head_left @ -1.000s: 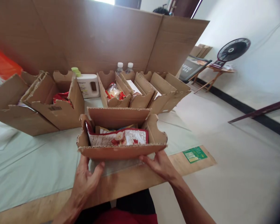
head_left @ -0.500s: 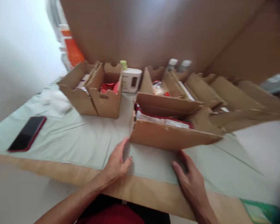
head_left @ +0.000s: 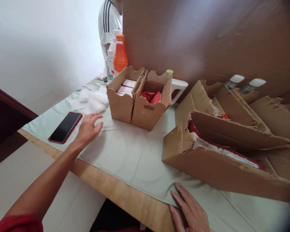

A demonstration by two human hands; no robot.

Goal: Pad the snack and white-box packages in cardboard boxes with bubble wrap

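Left hand is empty, palm down over the green cloth, thumb and index apart, other fingers loosely bent; can't tell if it touches the cloth. Phone in a red case lies screen up just beside it, on the outer side. White plastic wrapping sits crumpled just past the fingertips. Right hand is also empty, near the cloth's front edge, fingers a bit spread, thumb apart, partly cut off by the frame. Front cardboard box is just beyond the right hand, not touching it; it holds a red-edged packet and runs out to the right edge of view. Two more boxes stand side by side ahead of the left hand: left box has small white cartons, right box has a red packet. White jug is behind the right one, mostly hidden. Orange bottle stands behind the left one. Someone in a white shirt is in the background.
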